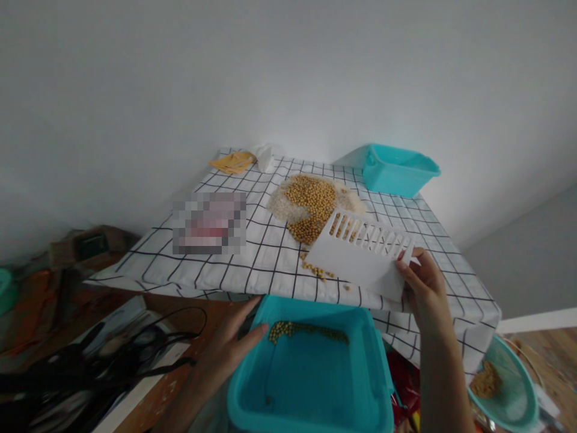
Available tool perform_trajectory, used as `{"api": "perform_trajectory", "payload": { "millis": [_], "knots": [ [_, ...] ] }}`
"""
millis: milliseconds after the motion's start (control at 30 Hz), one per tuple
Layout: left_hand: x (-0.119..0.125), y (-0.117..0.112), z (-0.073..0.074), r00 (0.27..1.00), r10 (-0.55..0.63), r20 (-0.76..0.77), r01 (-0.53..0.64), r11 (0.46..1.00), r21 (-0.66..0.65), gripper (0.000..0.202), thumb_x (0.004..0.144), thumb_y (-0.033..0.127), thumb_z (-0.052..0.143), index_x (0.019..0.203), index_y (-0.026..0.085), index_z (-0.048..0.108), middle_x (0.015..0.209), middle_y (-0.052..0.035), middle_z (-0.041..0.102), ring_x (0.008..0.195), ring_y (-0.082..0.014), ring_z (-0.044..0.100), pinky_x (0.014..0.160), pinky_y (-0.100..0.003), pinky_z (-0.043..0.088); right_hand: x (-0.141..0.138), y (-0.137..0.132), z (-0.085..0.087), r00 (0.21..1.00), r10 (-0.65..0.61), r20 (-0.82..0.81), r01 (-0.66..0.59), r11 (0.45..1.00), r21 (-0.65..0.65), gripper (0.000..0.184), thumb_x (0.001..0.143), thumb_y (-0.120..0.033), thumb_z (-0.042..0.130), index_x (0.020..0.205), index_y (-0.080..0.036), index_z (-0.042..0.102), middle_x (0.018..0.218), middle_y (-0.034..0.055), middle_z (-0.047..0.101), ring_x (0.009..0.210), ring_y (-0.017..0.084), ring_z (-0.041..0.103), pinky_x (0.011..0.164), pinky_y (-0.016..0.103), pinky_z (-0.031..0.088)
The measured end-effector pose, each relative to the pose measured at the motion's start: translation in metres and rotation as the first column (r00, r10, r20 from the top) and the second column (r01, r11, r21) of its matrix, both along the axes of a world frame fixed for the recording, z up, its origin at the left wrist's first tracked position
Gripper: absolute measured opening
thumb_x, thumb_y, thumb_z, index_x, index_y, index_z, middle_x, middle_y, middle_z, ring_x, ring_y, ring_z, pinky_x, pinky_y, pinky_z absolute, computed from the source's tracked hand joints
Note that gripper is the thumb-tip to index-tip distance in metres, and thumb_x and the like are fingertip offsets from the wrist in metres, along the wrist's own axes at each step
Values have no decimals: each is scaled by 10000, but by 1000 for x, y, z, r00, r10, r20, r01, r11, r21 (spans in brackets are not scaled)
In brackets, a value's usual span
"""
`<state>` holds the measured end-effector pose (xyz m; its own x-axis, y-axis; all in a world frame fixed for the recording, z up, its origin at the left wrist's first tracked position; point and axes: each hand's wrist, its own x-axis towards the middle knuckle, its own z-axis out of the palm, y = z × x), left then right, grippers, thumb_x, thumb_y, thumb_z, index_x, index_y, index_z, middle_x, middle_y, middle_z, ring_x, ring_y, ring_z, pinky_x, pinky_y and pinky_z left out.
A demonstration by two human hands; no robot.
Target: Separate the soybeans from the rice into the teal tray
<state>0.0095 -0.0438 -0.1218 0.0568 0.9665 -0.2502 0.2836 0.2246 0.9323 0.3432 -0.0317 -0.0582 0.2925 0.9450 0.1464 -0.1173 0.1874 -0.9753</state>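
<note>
A pile of yellow beans mixed with white rice (311,201) lies on a table with a black-and-white checked cloth (225,264). My right hand (421,282) is closed on the edge of a white slotted plastic scraper (360,255), which stands on the cloth just in front of the pile. A few loose beans (318,270) lie near the table's front edge. My left hand (234,343) grips the left rim of a teal plastic tub (311,385) held below that edge. A row of beans (306,329) sits along the tub's far inner wall.
A second teal tub (396,169) stands at the table's back right. A yellow cloth (232,161) and a small white object (265,157) lie at the back. Black cables (90,361) clutter the left; a teal sieve with beans (500,385) sits lower right.
</note>
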Motion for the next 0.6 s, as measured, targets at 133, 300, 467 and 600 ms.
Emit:
{"api": "perform_trajectory", "payload": {
  "millis": [133, 300, 467, 600],
  "knots": [
    [0, 0, 3, 999, -1, -35, 0, 1000, -17, 680, 751, 465, 615, 1332, 113, 578, 1400, -147, 608, 1311, -358, 518, 1120, -477, 372, -1, -2, 1, 999, 50, 4, -50, 999, -8, 127, 839, -279, 691, 881, -258, 573, 790, -22, 622, 569, 90, 501, 459, 172, 375],
    [2, 1, 7, 1000, -24, 9, 24, 1000, -7, 619, 752, 445, 620, 1298, 153, 606, 1361, -96, 651, 1300, -331, 536, 1113, -432, 395, 1, -4, 1, 996, 92, -1, -92, 996, -9, 141, 837, -257, 691, 884, -268, 559, 841, -23, 633, 632, 101, 539, 534, 184, 440],
    [1, 0, 5, 1000, -12, -19, 12, 1000, 3, 623, 748, 460, 626, 1295, 162, 611, 1379, -92, 637, 1314, -332, 524, 1114, -426, 398, 2, -5, 2, 991, 133, -17, -133, 991, -13, 165, 835, -260, 693, 875, -270, 532, 845, -20, 631, 675, 123, 577, 516, 189, 444],
    [0, 0, 5, 999, 8, -47, -9, 1000, -19, 672, 747, 484, 619, 1325, 142, 590, 1413, -120, 602, 1326, -346, 509, 1119, -447, 388, 3, -6, 2, 987, 160, -5, -160, 987, -22, 164, 834, -279, 695, 873, -263, 537, 852, -9, 628, 665, 126, 573, 503, 197, 447]
  ]
}}
